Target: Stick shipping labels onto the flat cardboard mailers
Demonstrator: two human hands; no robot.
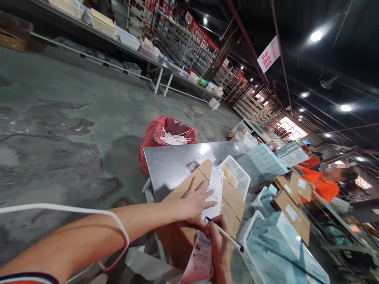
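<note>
The left hand (194,201) lies flat with fingers spread on a closed cardboard box (207,205), holding nothing, its fingertips pinning the edge of a long white slip (215,189) that runs across the box top. The right hand (220,246), just below the left, is closed around a white pen (225,234) whose dark tip meets the slip beside the left thumb, and a pink printed label (199,260) hangs beneath that grip, over the box's near edge.

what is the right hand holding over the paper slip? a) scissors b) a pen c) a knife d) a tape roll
b: the right hand grips a thin white pen with its dark tip on the long paper slip, which the left hand presses flat on the cardboard box.
</note>
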